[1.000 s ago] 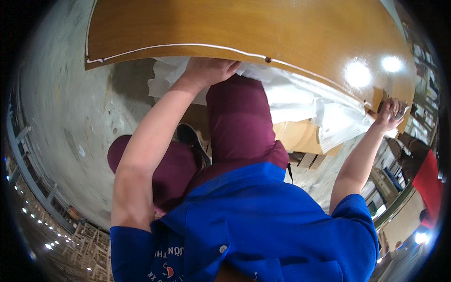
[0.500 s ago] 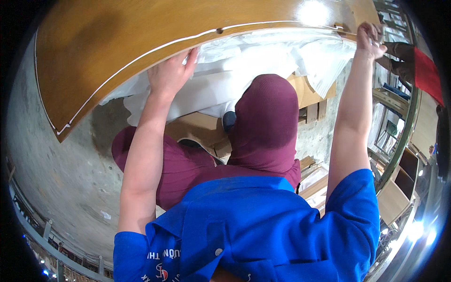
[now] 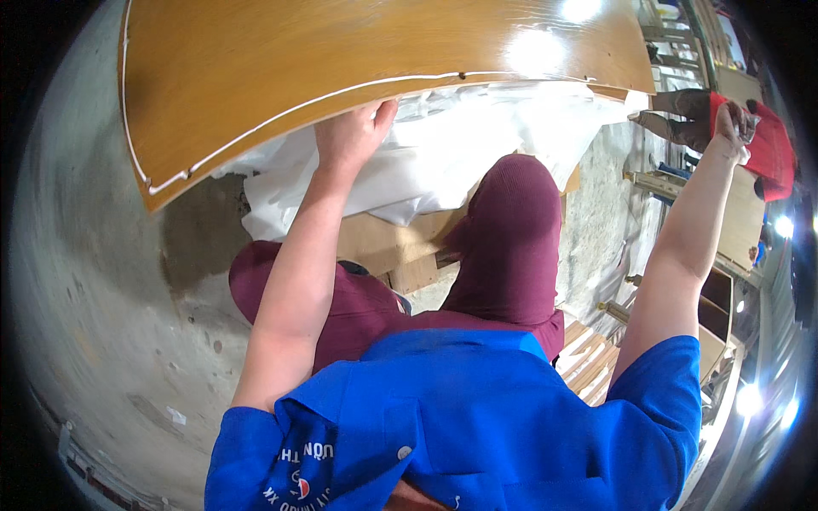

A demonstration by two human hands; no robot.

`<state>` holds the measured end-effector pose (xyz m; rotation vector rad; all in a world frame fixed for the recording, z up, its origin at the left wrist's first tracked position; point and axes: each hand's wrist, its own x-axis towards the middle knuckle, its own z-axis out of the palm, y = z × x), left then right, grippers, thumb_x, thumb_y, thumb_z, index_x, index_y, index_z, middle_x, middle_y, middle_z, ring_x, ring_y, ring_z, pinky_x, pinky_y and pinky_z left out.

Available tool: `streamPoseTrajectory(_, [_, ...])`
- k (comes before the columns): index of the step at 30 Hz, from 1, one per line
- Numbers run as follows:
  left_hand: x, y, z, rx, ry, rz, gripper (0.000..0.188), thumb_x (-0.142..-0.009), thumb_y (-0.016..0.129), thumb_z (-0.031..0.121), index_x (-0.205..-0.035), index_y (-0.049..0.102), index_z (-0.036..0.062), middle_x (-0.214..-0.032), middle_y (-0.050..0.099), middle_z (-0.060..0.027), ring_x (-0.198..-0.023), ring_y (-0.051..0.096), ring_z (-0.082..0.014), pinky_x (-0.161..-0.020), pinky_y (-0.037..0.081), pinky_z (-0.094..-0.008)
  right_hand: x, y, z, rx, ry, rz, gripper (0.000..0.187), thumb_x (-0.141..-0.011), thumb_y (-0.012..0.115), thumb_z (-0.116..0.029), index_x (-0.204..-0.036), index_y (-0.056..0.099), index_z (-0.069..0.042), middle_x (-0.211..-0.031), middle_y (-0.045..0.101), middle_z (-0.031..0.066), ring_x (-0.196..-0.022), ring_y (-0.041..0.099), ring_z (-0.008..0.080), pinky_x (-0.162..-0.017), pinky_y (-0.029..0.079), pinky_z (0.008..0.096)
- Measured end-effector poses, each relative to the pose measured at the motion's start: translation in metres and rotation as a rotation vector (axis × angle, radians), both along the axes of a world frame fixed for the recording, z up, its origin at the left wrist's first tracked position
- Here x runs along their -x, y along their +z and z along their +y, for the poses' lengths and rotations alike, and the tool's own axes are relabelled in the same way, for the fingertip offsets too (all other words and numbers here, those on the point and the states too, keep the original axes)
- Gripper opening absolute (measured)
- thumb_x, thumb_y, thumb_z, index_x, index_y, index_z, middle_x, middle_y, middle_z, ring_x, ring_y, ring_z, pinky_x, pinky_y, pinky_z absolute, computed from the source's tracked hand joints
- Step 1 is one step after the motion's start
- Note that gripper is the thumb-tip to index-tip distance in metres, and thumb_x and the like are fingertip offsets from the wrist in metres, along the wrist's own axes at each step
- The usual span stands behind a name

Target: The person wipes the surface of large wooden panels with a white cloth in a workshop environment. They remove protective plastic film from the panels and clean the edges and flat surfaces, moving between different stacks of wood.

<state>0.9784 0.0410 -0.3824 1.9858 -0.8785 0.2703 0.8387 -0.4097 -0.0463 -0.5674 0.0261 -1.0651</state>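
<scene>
A large brown wooden panel (image 3: 341, 68) with a white strip along its near edge fills the top of the view. My left hand (image 3: 354, 136) grips that near edge from below, thumb side up, close to the middle. Raised at the far right, my right hand (image 3: 733, 123) is a little apart from the panel's right corner, its fingers curled. I cannot tell whether it holds anything. White plastic sheeting (image 3: 443, 162) lies bunched under the panel, over a cardboard box (image 3: 392, 243). My knees in maroon trousers are below it.
Grey concrete floor (image 3: 94, 281) spreads to the left. A person in a red top (image 3: 771, 145) stands at the far right beside wooden boards and frames. Pale wooden slats (image 3: 588, 358) lie by my right side. Bright lamps reflect off the panel.
The panel has swung and now sits higher and further left in view. My right hand, at the panel's right edge before, is now off its corner. My left hand stays on the edge.
</scene>
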Motion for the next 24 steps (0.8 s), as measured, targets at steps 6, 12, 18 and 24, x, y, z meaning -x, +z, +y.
streamPoseTrajectory(6, [0.003,0.002,0.001,-0.047,0.004,0.026,0.021,-0.081,0.068,0.027,-0.095,0.07,0.0107,-0.096,0.067,-0.0074,-0.089,0.062,-0.0284,-0.076,0.048,-0.0402,-0.022,-0.055,-0.014,0.082,0.062,0.108,0.068,-0.085,0.018,-0.064,-0.083,0.054,-0.007,-0.065,0.05,0.0053,-0.051,0.045,0.0187,-0.055,0.04,0.0401])
streamPoseTrajectory(12, [0.01,-0.001,-0.007,-0.082,0.07,0.056,0.017,-0.08,0.068,0.02,-0.095,0.071,0.012,-0.091,0.068,-0.0094,-0.085,0.063,-0.0298,-0.077,0.048,-0.0404,-0.035,-0.095,-0.019,-0.153,0.162,-0.088,0.048,-0.08,0.046,-0.049,-0.082,0.054,-0.003,-0.064,0.05,0.0063,-0.043,0.04,0.0165,-0.046,0.035,0.0312])
streamPoseTrajectory(18, [0.077,0.04,-0.092,0.039,-0.093,0.316,0.019,-0.08,0.067,0.026,-0.076,0.064,0.0073,-0.072,0.065,-0.0101,-0.067,0.064,-0.0298,-0.062,0.049,-0.0374,-0.004,-0.089,-0.089,-0.07,0.196,-0.095,0.034,-0.086,0.051,-0.035,-0.091,0.051,-0.001,-0.079,0.055,0.0075,-0.061,0.049,0.0167,-0.051,0.037,0.0287])
streamPoseTrajectory(24, [0.087,0.083,-0.129,-0.394,-0.414,0.076,0.023,-0.078,0.069,0.031,-0.077,0.064,0.0089,-0.067,0.063,-0.0108,-0.066,0.063,-0.028,-0.064,0.048,-0.0391,-0.051,-0.011,-0.191,0.068,0.456,0.083,0.031,-0.088,0.047,-0.03,-0.09,0.052,0.0,-0.072,0.052,0.0077,-0.06,0.048,0.018,-0.049,0.037,0.0286])
